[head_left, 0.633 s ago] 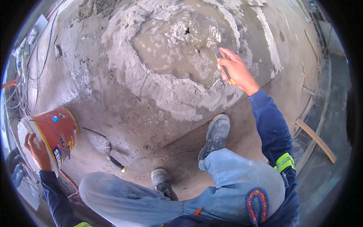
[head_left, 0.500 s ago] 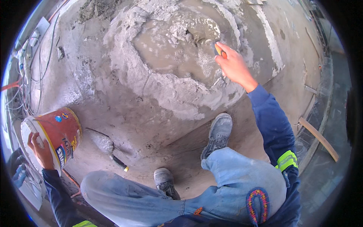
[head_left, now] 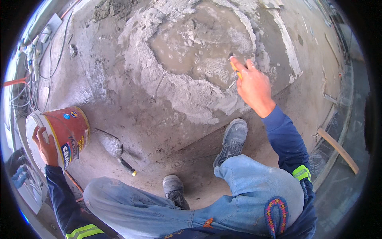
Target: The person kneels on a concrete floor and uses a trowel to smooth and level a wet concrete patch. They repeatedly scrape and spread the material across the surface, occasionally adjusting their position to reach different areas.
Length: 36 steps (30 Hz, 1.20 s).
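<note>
My right hand (head_left: 256,88) is closed around the yellow handle of a trowel (head_left: 235,68) at the near right edge of a grey water puddle (head_left: 175,47). The trowel's blade is hidden by the murky water. A ring of pale wet mortar (head_left: 179,85) surrounds the puddle. At the left, my left hand (head_left: 47,146) rests with fingers apart on the white top of a red bucket (head_left: 67,127). A second trowel (head_left: 112,146), mortar-crusted with a black handle, lies on the floor right of the bucket.
My shoes (head_left: 232,137) stand on the floor between the second trowel and the mortar. Cables (head_left: 34,75) tangle along the left edge. A curved wooden strip (head_left: 338,150) lies at the right. A dark clump of mortar (head_left: 109,8) sits at the far left.
My right hand has drawn the trowel slightly nearer and to the right. The lumpy mound and ripples in the puddle have flattened. My left hand stays on the bucket.
</note>
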Motion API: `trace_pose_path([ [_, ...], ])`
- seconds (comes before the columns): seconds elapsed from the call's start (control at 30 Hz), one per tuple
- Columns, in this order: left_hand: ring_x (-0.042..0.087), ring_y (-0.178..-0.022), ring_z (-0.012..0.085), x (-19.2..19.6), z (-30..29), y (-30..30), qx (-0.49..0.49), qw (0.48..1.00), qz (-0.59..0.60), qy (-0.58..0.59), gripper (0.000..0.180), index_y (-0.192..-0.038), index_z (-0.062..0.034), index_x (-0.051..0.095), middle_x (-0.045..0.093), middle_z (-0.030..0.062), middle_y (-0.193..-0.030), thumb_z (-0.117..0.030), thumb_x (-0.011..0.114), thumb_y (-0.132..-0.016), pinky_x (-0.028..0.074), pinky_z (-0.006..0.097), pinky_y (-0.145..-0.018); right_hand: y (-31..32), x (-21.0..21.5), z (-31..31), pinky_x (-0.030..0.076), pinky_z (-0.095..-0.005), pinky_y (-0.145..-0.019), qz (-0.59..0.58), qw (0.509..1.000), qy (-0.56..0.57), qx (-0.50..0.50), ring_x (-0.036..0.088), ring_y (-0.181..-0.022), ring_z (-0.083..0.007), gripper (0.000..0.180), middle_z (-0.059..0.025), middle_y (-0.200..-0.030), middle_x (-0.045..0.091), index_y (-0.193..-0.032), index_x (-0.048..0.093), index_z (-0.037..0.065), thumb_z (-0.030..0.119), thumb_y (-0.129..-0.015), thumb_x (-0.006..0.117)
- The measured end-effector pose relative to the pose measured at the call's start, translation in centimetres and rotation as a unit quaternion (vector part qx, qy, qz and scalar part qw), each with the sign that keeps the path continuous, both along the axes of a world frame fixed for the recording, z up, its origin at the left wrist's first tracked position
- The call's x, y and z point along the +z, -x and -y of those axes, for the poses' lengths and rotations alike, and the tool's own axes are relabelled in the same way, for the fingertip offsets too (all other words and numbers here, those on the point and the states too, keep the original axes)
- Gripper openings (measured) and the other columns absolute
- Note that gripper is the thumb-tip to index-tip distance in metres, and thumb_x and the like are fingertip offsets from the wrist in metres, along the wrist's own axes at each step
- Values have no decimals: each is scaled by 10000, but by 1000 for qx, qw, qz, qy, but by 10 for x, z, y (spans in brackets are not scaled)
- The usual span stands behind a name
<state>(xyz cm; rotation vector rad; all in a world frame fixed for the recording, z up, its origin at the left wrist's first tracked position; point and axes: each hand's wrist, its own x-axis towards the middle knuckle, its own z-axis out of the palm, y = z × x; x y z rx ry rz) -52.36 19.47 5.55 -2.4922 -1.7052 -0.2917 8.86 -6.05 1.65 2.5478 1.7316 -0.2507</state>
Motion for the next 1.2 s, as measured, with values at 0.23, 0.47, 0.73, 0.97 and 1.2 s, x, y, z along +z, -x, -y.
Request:
trace_pose_path([
  [0.23,506,-1203,359,-6,0,5,11,1000,-16,-5,331,-1163,-121,540,412,123,-1374,-68,557,-837,452,446,-954,-30,-49,-43,555,-444,-711,59,992,-56,101,676,-799,-350,560,-210,-1100,581,-1360,502,120,4,-813,469],
  [0.47,508,-1204,352,-9,-4,17,6,1000,-9,-16,437,-1268,-112,479,411,158,-1369,-87,585,-845,440,431,-961,-31,11,-7,520,-477,-777,-6,999,-52,12,641,-871,-397,577,-187,-1157,556,-1367,478,152,20,-807,528],
  [0.73,570,-1108,353,-14,-11,22,90,976,172,103,592,-1408,-136,367,557,222,-1216,-92,589,-861,412,428,-956,-27,-8,52,517,-497,-712,-70,997,-4,-6,639,-840,-405,490,-192,-1015,613,-1290,468,61,58,-808,556],
  [0.97,559,-1112,387,-18,-13,29,85,987,118,69,584,-1406,-129,359,556,254,-1202,-99,571,-862,401,447,-956,-16,-49,33,513,-505,-727,-38,998,40,-6,642,-845,-404,521,-193,-964,635,-1299,475,62,45,-789,575],
  [1.2,531,-1148,416,-19,-15,29,84,990,99,51,602,-1412,-119,334,533,288,-1225,-107,570,-859,386,455,-978,-32,-65,-20,505,-463,-800,-172,982,4,-74,631,-937,-404,509,-231,-1046,645,-1262,531,35,103,-761,600],
])
